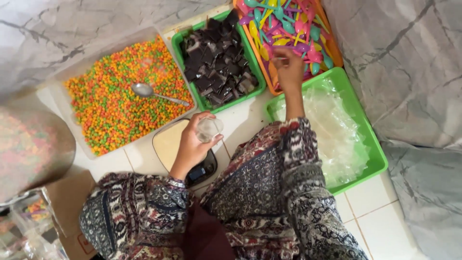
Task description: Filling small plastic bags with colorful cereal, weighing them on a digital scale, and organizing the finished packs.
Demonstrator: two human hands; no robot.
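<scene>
My left hand (192, 144) holds a small clear plastic cup (209, 129) above a flat kitchen scale (169, 144). My right hand (290, 70) reaches into an orange tray (337, 53) heaped with several small plastic spoons (284, 24) in pink, yellow, green and purple; its fingers pinch at one spoon, though the grip is hard to make out. Both arms wear patterned sleeves.
A clear tub of orange, green and yellow candy balls (120, 96) holds a metal spoon (149, 91). A green tray of dark chocolate pieces (216, 58) sits beside it. A second green tray (370, 144) holds clear plastic lids. A cardboard box (67, 202) lies at lower left.
</scene>
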